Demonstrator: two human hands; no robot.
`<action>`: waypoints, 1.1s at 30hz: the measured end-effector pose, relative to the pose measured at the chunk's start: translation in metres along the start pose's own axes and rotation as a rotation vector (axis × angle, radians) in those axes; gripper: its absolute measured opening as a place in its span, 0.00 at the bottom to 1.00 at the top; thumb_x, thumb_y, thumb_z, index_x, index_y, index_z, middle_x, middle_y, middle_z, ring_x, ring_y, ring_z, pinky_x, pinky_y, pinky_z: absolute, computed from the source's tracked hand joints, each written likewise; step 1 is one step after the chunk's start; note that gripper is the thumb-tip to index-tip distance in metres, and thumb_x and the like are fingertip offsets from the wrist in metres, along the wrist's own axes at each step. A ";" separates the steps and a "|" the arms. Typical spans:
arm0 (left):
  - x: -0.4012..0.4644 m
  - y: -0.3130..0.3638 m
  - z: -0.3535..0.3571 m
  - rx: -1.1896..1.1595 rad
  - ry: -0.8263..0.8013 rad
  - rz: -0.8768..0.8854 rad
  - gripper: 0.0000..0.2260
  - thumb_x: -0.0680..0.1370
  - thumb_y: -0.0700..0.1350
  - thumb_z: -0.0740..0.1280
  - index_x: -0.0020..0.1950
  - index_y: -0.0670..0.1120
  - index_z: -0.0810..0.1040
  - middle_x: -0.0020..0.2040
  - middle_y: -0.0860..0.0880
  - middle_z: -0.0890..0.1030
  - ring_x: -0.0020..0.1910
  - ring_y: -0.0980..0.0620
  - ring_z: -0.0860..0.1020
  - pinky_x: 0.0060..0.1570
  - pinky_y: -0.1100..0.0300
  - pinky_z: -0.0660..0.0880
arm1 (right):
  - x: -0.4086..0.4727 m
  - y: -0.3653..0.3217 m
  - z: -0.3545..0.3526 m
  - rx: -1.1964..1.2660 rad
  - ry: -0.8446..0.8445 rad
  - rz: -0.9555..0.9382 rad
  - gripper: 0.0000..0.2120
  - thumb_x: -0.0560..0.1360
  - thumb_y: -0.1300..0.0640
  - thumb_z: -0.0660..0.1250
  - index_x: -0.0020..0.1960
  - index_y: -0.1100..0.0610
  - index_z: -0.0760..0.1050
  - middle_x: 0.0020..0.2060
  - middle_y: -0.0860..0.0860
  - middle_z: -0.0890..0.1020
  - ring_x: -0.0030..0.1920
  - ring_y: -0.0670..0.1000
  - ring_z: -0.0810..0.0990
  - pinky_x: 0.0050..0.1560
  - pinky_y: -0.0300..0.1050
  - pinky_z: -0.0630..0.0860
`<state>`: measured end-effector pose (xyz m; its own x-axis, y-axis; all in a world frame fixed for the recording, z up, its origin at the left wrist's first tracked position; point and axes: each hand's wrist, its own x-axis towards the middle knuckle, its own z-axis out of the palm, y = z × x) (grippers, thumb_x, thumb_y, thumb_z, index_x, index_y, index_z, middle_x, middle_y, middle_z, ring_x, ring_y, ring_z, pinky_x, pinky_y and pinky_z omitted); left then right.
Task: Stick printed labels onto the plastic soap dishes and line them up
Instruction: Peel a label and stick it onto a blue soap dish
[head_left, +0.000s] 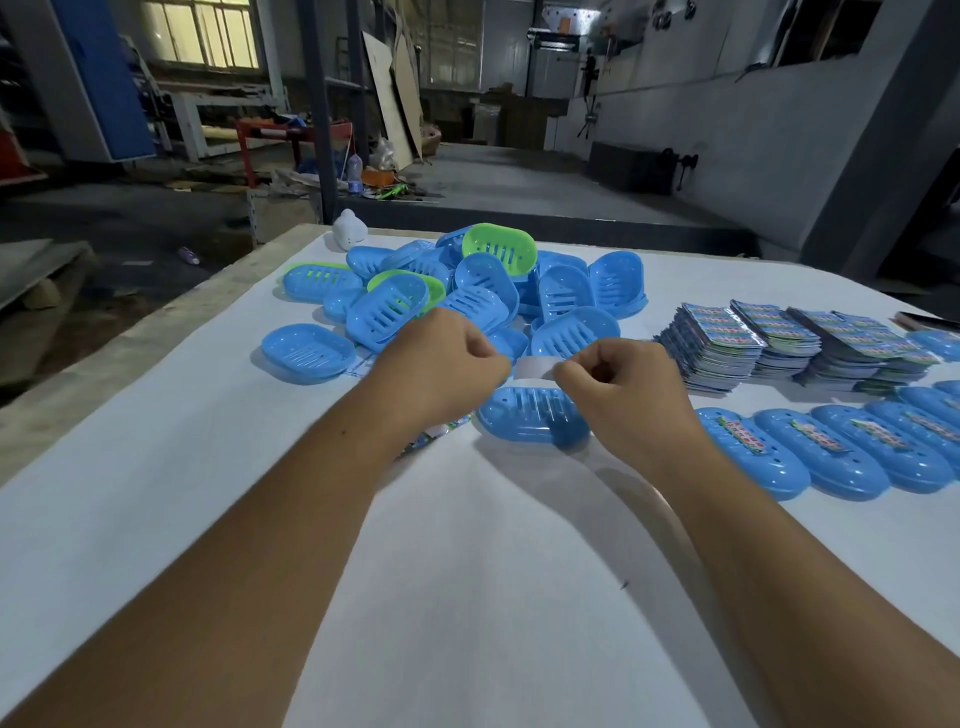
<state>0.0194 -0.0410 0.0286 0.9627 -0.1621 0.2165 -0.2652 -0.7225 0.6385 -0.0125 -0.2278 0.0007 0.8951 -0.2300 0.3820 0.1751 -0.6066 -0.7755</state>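
My left hand (447, 364) and my right hand (618, 384) pinch the two ends of a label strip (535, 366), its white back toward me, just above a blue soap dish (530, 415) lying on the white table. Behind it is a pile of blue and green soap dishes (467, 291). A row of labelled blue dishes (831, 452) runs along the right. Stacks of printed labels (779, 343) stand behind that row. A sheet of labels (436, 434) peeks out under my left wrist.
A single blue dish (309, 353) lies left of the pile. A small white object (349, 229) stands at the table's far edge. The white table (467, 571) stretches toward me. Beyond it is a workshop floor with clutter.
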 end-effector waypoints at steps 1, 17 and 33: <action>-0.002 0.005 0.004 -0.141 -0.059 0.037 0.10 0.72 0.52 0.69 0.40 0.46 0.83 0.30 0.49 0.79 0.31 0.54 0.73 0.35 0.59 0.75 | 0.000 0.000 0.001 -0.001 0.008 -0.015 0.11 0.71 0.54 0.70 0.32 0.55 0.76 0.23 0.42 0.75 0.26 0.42 0.70 0.32 0.42 0.70; -0.001 0.008 0.024 -0.443 -0.053 -0.021 0.11 0.76 0.54 0.72 0.34 0.53 0.85 0.28 0.56 0.77 0.26 0.62 0.73 0.33 0.63 0.69 | 0.001 0.006 0.003 -0.004 -0.055 -0.230 0.06 0.78 0.51 0.71 0.43 0.48 0.84 0.34 0.41 0.81 0.30 0.46 0.73 0.31 0.33 0.68; 0.004 0.001 0.031 -0.410 -0.033 -0.005 0.10 0.73 0.47 0.70 0.41 0.40 0.82 0.24 0.53 0.66 0.22 0.56 0.61 0.20 0.67 0.58 | 0.008 0.007 -0.004 0.191 -0.061 0.104 0.11 0.75 0.49 0.73 0.35 0.50 0.83 0.31 0.54 0.79 0.31 0.47 0.71 0.34 0.43 0.68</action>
<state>0.0247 -0.0631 0.0066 0.9634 -0.1854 0.1935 -0.2535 -0.3970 0.8821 -0.0055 -0.2366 0.0003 0.9345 -0.2338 0.2684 0.1497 -0.4259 -0.8923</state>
